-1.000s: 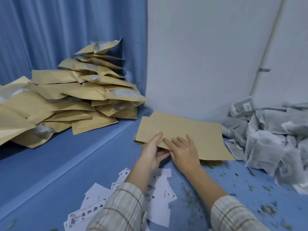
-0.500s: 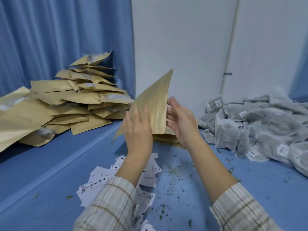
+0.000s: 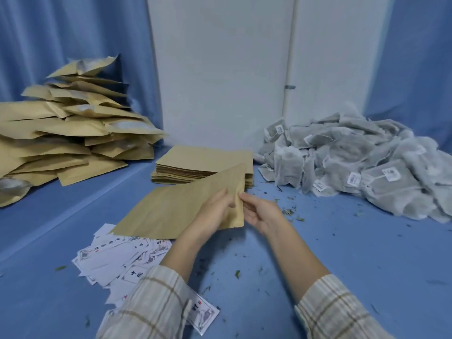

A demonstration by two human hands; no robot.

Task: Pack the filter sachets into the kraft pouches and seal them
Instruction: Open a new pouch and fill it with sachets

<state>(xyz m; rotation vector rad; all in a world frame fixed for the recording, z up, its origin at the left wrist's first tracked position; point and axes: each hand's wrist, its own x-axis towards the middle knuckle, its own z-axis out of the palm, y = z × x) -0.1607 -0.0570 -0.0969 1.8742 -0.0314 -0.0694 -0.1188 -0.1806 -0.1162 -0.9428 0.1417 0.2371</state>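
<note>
Both hands on one kraft pouch (image 3: 178, 211), just in front of the flat pouch stack (image 3: 205, 162): left hand (image 3: 215, 211) and right hand (image 3: 263, 212) pinch its edge, fingers curled. Sachet heap (image 3: 354, 162) lies right of the stack.

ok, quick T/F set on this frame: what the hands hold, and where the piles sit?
1. Both hands hold one kraft pouch: left hand, right hand. True.
2. The filter sachets are piled on the person's left. False: they lie on the right.
3. A flat stack of empty pouches lies behind the held pouch. True.
4. The printed cards are stacked neatly on the sachets. False: they lie scattered on the blue surface, near the left forearm.
</note>
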